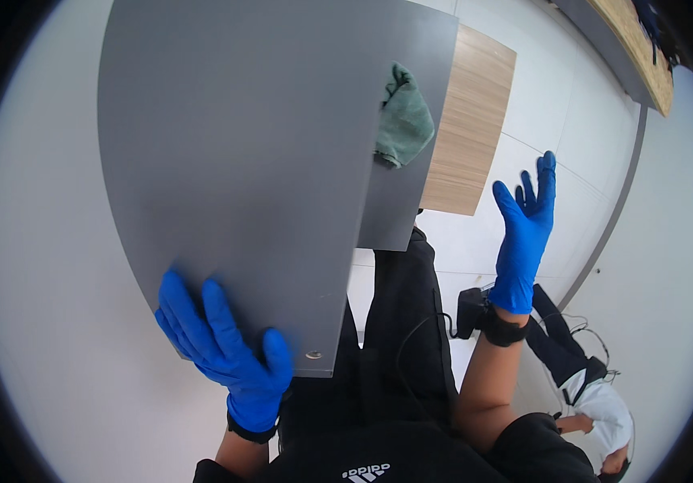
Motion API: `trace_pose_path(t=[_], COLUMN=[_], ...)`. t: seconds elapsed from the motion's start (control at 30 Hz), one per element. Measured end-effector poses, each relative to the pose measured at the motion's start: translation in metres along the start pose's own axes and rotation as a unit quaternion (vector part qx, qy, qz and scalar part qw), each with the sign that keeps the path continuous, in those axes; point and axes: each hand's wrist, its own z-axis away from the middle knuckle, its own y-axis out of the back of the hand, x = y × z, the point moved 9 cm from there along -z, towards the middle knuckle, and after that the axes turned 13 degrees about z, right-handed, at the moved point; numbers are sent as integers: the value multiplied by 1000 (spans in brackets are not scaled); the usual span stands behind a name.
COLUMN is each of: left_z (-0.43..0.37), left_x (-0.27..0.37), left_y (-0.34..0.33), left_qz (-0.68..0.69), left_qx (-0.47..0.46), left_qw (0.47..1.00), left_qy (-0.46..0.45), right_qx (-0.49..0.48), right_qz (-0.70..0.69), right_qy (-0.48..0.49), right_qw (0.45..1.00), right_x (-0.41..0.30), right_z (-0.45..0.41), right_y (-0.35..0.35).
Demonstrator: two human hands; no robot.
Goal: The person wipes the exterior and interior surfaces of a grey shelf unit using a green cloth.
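Observation:
My left hand (225, 344), in a blue glove, lies on the near end of a large grey panel (249, 151). Its fingers are spread on the flat surface and hold nothing. A small round fitting (313, 355) is set in the panel near the thumb. My right hand (524, 235), gloved in the same blue, hovers over the floor at the right with its fingers apart. A crumpled green cloth (407, 124) rests on a lower grey surface (385, 211), partly hidden by the panel's edge.
A wood-grain board (473, 121) juts out beyond the lower grey surface, above white floor tiles (539, 115). At the top right is a ledge with a chipboard edge (636, 54). Another person (594, 398) stands at the lower right. A black device (473, 308) with a cable is at my right wrist.

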Motion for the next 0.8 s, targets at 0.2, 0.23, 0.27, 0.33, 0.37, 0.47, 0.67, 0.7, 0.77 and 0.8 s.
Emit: trace_pose_path(t=[0.2, 0.23, 0.27, 0.33, 0.37, 0.47, 0.67, 0.7, 0.77, 0.8], left_z=[0, 2, 3, 1, 6, 9, 15, 15, 15, 16], left_x=[-4, -8, -11, -12, -13, -13, -23, -27, -29, -30], left_y=[0, -1, -2, -4, -2, 1, -5, -3, -4, -4], left_qz=[-1, 3, 6, 10, 18, 35, 53, 57, 53, 54], left_qx=[6, 7, 8, 12, 11, 18, 16, 18, 12, 8], left_qw=[1000, 1000, 1000, 1000, 1000, 999, 997, 995, 995, 995], left_qy=[-21, -13, -3, -3, 14, 26, 62, 75, 79, 85], right_qx=[18, 9, -29, -57, -43, -46, -100, -91, -83, -93], right_qz=[202, 239, 245, 240, 315, 378, 190, 108, 24, 35], right_qy=[232, 257, 279, 289, 335, 378, 244, 246, 244, 325], right_qw=[951, 936, 928, 925, 887, 844, 946, 959, 966, 940], right_x=[12, 10, 9, 8, 6, 14, 7, -12, -43, -70], right_z=[-30, -29, -31, -37, -26, -27, -64, -62, -63, -55], right_y=[-63, -92, -123, -171, -192, -225, -219, -212, -211, -218])
